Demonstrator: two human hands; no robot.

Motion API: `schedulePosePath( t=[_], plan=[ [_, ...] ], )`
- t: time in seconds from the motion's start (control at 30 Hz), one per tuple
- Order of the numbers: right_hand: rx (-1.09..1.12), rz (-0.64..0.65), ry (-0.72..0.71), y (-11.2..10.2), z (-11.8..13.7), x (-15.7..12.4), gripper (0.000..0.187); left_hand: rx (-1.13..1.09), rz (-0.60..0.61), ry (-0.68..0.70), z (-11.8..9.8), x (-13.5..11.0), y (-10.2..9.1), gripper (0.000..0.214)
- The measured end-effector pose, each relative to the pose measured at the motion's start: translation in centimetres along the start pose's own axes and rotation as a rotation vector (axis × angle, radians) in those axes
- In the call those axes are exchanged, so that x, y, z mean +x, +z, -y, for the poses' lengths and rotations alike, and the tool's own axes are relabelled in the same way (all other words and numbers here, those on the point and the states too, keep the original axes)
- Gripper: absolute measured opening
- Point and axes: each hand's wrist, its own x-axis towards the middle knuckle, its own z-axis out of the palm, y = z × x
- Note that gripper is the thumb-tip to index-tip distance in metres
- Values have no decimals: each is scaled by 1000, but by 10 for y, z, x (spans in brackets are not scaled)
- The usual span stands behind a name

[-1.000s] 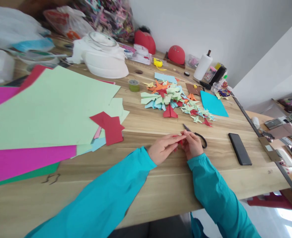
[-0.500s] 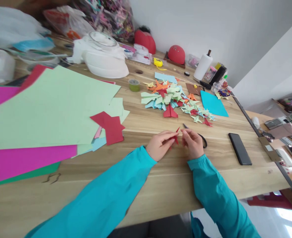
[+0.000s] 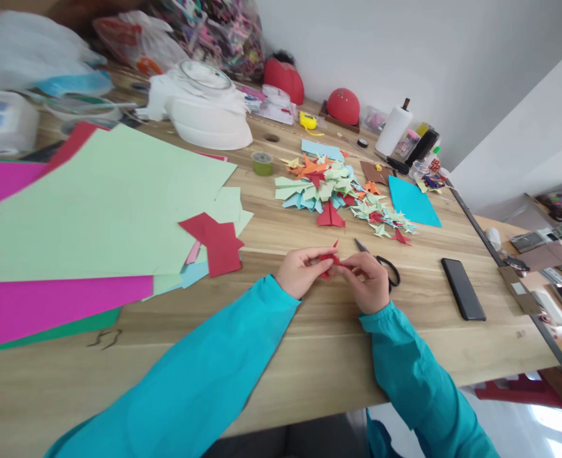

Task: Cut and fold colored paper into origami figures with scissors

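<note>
Over the wooden table, our left hand pinches a small folded red paper beside the scissors, while our right hand, its fingertips just clear of the paper half a second ago, now has thumb and finger closed on its near right edge. Behind, we see a clear bag crammed with pink and multicoloured pieces, and a whitish bag with red and orange contents.

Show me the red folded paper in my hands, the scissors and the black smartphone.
Red folded paper [image 3: 330, 258]: head view, the middle of its visible part.
Scissors [image 3: 362, 246]: head view, the dark blade.
Black smartphone [image 3: 463, 289]: head view, the middle of its screen.
</note>
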Motion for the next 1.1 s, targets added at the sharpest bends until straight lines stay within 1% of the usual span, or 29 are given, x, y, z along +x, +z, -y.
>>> schedulePosePath(
  t=[0.1,0.2,0.3,0.37,0.47,0.57,0.7,0.77,0.9,1.1],
  plan=[
    [-38,-2,3,-2,4,-1,9,23,58,18,0,0,-1,36],
    [-46,35,0,-3,6,-1,11,72,126,49,0,0,-1,34],
    [-39,68,-10,-3,7,-1,12,112,151,69,0,1,-2,34],
    [-28,62,-8,-4,7,0,14,136,160,69,1,1,-2,33],
    [36,50,53,-3,7,1,17,123,139,66,1,2,-2,31],
    [177,41,178,-2,3,2,20,110,111,47,0,2,-1,31],
    [382,49,368,-1,-5,3,29,102,115,1,-3,1,0,31],
    [441,37,420,-1,-7,4,30,86,99,-19,-4,1,0,31],
    [460,3,439,-3,-7,4,30,61,70,-43,-5,1,0,34],
    [323,38,396,0,-3,4,27,62,69,-52,-3,3,-1,37]
  ],
)
